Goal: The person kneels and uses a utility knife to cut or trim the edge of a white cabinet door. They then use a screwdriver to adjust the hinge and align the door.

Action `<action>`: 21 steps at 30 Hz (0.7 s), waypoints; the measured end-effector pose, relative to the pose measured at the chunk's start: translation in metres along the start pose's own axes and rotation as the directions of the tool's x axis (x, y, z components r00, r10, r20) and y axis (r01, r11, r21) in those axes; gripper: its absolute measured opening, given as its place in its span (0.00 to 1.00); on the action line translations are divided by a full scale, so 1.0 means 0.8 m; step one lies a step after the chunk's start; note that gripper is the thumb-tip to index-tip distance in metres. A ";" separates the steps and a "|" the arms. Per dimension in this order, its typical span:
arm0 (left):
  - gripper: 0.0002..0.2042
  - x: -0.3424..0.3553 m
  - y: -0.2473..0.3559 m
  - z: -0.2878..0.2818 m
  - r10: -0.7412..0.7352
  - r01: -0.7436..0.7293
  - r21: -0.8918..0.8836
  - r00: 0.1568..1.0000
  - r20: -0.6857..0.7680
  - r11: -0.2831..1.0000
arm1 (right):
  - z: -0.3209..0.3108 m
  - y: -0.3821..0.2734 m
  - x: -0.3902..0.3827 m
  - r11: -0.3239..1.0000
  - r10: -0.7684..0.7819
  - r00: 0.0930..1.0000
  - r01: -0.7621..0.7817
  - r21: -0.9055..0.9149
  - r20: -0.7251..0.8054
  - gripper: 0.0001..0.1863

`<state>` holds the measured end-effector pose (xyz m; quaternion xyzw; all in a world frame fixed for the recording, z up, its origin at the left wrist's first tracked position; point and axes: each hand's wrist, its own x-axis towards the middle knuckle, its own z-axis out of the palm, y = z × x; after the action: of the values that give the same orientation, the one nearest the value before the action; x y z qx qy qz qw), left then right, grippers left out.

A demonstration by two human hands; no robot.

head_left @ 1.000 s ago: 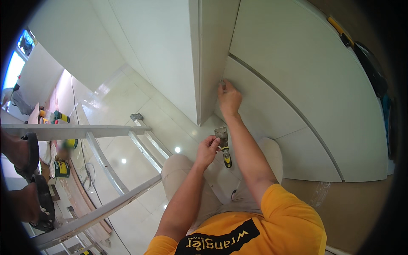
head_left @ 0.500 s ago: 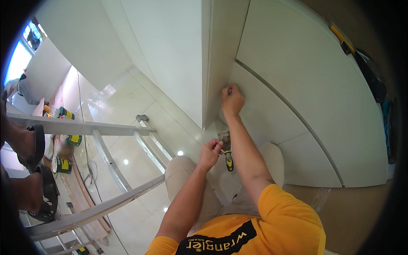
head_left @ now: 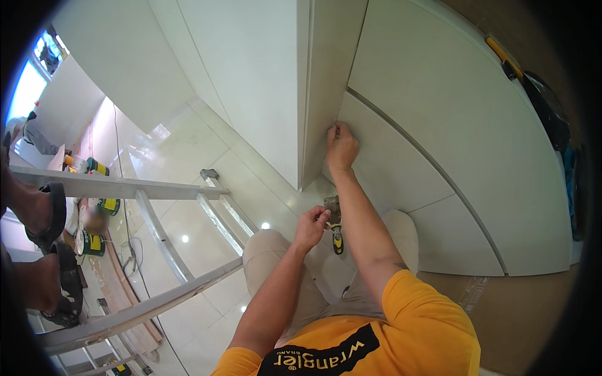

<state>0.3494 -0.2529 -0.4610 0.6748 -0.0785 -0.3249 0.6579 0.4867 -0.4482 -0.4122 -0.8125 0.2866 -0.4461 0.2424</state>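
My right hand (head_left: pixel 342 147) is closed in a pinch against the corner where the narrow edge of a white upright panel (head_left: pixel 316 125) meets a pale lower panel (head_left: pixel 392 160). Whatever its fingers hold, if anything, is hidden. Lower and to the left, my left hand (head_left: pixel 310 229) has thumb and forefinger pressed together at the neck of a putty knife (head_left: pixel 338 238). The knife has a soiled metal blade and a yellow-and-black handle that hangs down. My right forearm passes close beside the blade.
An aluminium ladder (head_left: pixel 166 235) stands on the tiled floor at the left, with another person's sandalled feet (head_left: pixel 50 213) on it. Paint cans (head_left: pixel 91 243), boards and a cable lie beyond. A yellow-handled tool (head_left: pixel 503 57) rests by the panel's far right edge.
The putty knife has tilted slightly, its blade shifting a little to the right. My right fingers have turned slightly at the panel corner; both arms stay nearly in place.
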 end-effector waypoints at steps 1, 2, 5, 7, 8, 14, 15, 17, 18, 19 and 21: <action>0.11 0.000 -0.001 0.000 -0.040 0.040 0.000 0.999 -0.004 0.999 | 0.002 0.001 0.001 1.000 -0.029 1.000 0.029 0.009 -0.010 0.08; 0.11 0.000 -0.001 0.001 -0.002 0.002 0.006 1.000 -0.003 1.000 | 0.002 0.002 0.003 1.000 -0.031 0.999 0.031 0.005 -0.007 0.08; 0.11 0.001 -0.002 0.000 -0.011 0.011 0.023 1.000 -0.008 1.000 | 0.000 0.004 0.000 1.000 -0.009 1.000 0.009 0.010 -0.004 0.08; 0.11 0.000 -0.003 0.000 -0.043 0.043 0.032 0.999 -0.014 0.999 | -0.003 0.006 -0.003 1.000 -0.018 1.000 0.018 0.023 -0.008 0.07; 0.11 0.001 -0.003 -0.001 0.001 0.000 0.049 1.000 -0.016 0.999 | -0.004 0.007 -0.005 0.999 -0.036 0.999 0.037 0.032 -0.014 0.07; 0.12 0.001 -0.005 0.000 0.010 -0.010 0.063 1.000 0.005 0.998 | -0.008 0.015 -0.011 0.996 -0.032 0.999 0.034 0.080 -0.024 0.06; 0.12 0.001 -0.005 0.000 0.013 -0.013 0.061 1.000 0.005 0.998 | -0.008 0.016 -0.012 0.997 -0.005 1.000 0.006 0.072 -0.014 0.06; 0.12 0.001 -0.006 0.000 0.018 -0.019 0.068 1.000 0.009 0.997 | -0.007 0.016 -0.014 0.995 -0.014 0.999 0.018 0.102 -0.035 0.07; 0.12 0.001 -0.007 0.000 0.020 -0.021 0.077 1.000 0.012 0.997 | -0.007 0.016 -0.014 0.995 0.012 1.000 -0.009 0.102 -0.024 0.07; 0.12 0.001 -0.007 -0.001 -0.007 0.006 0.084 1.000 0.014 0.996 | -0.007 0.016 -0.015 0.994 -0.013 0.999 0.018 0.108 -0.046 0.07; 0.12 0.001 -0.006 -0.001 0.019 -0.020 0.086 1.000 0.011 0.996 | -0.007 0.014 -0.016 0.996 0.007 0.999 -0.003 0.087 -0.039 0.06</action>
<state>0.3491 -0.2521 -0.4662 0.7000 -0.1023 -0.3184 0.6310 0.4737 -0.4486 -0.4242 -0.7914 0.2738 -0.4735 0.2729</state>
